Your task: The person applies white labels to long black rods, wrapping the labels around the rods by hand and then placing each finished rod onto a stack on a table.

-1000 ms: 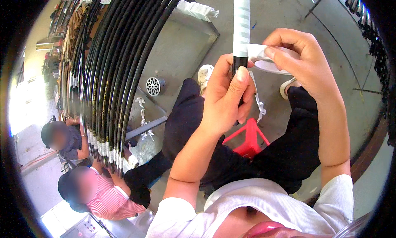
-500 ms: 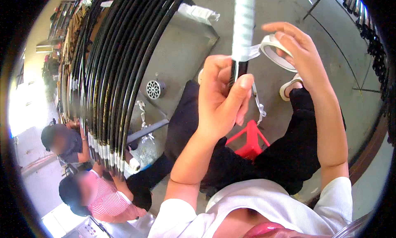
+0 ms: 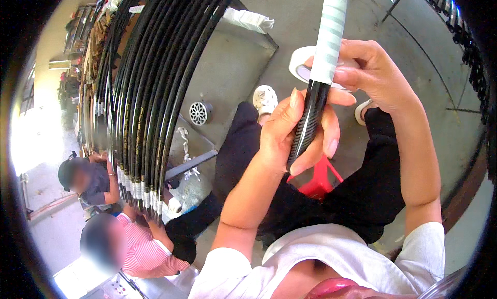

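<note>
My left hand (image 3: 279, 136) is closed around the bare lower end of a black rod (image 3: 312, 110) with a woven pattern, which tilts up and to the right. Above that hand, white tape (image 3: 330, 42) covers the rod in slanting turns. A roll of white tape (image 3: 297, 60) sits behind the rod, its ring showing to the left of it. My right hand (image 3: 380, 73) reaches in from the right and grips the roll, its fingertips close against the lower edge of the wrapping. The rod hides part of the roll and some fingertips.
Many long black rods (image 3: 150, 76) stand in a row at the left, white near their lower ends. Two people (image 3: 147, 247) work beside them. A red stool (image 3: 317, 186) is between my legs. A white round piece with a cut-out pattern (image 3: 199, 113) is on the left; more dark rods (image 3: 450, 19) line the upper right.
The rod has shifted right and tilted. The roll has passed from the rod's right side to behind it, and my right hand has come in against the rod. More bare rod shows in my left hand.
</note>
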A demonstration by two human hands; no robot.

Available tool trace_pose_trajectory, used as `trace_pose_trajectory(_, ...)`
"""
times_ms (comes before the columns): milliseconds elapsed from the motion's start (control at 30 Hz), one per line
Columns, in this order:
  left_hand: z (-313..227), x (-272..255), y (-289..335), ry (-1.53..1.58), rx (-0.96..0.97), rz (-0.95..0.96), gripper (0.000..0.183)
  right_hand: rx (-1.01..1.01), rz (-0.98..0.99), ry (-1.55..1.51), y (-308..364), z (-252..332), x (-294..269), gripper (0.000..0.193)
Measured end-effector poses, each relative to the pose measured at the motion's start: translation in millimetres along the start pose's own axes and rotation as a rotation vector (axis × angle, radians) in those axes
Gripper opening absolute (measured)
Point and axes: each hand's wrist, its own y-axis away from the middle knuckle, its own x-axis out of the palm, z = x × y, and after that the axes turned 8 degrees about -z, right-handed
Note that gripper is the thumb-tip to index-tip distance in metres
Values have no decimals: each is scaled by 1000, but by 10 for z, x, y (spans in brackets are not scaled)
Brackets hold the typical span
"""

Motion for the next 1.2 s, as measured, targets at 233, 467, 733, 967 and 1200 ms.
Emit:
trace_pose_trajectory(233, 157, 176, -248, -6, 5, -91, 54, 120, -154, 668, 129, -245, -299, 26)
trace_pose_trajectory(467, 280, 467, -523, -563, 217, -302, 45, 257, 211, 1323, 295, -289, -20, 17)
trace_pose_trajectory(733, 651, 1331, -1218, -855, 197, -213, 43, -93, 324, 1147, 277, -1206, 596, 23)
trace_pose_trajectory(967, 1394, 2275, -1967, -863, 2, -9, 41, -76, 34, 1196, 111, -1695, 801, 31)
trace_pose_trajectory(1200, 2477, 3128, -2633, -804, -143, 226, 22, -79, 42, 1054, 78, -1404, 408, 38)
